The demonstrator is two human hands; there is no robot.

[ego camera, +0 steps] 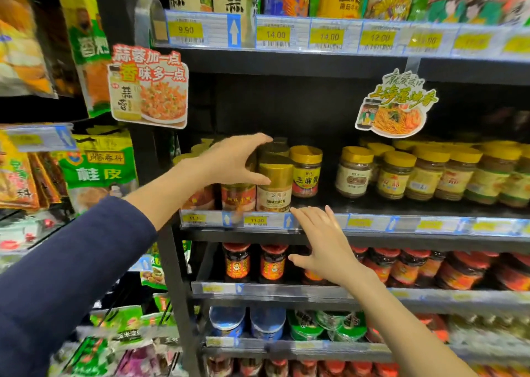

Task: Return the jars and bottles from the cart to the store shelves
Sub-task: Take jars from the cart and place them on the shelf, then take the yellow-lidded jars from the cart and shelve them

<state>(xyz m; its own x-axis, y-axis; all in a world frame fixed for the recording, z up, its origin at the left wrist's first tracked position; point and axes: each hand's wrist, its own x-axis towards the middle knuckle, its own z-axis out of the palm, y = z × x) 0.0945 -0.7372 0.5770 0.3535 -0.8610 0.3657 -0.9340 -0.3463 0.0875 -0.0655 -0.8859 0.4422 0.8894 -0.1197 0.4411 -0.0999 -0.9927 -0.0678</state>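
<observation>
Head view: the jar [274,193] with the gold lid and pale label stands upright at the front edge of the middle shelf [324,202], its base just behind the price strip [258,220]. Its long axis is vertical, and it sits straight ahead of the person, nearer the left hand [229,161] than the right.

The left hand comes in from the left at lid height. Its thumb lies on the lid's near side and its fingers arch over the top toward the back, so it appears to grip the jar by the lid, though the contact at the fingertips is hard to see. The right hand [324,242] is lower and to the right, flat and spread, holding nothing. Its fingertips are at the shelf edge, just beside the jar's base.

The slot is tight. A red-labelled jar [238,197] touches it on the left, a yellow-lidded jar [306,173] stands close on the right, and a darker jar [275,147] stands right behind.

My judgement is that the jar is at or very near its place, so what is left is a short push straight back along the shelf. The left hand would have to lift clear upward rather than sideways to avoid knocking the neighbours. The cart is not in view.
</observation>
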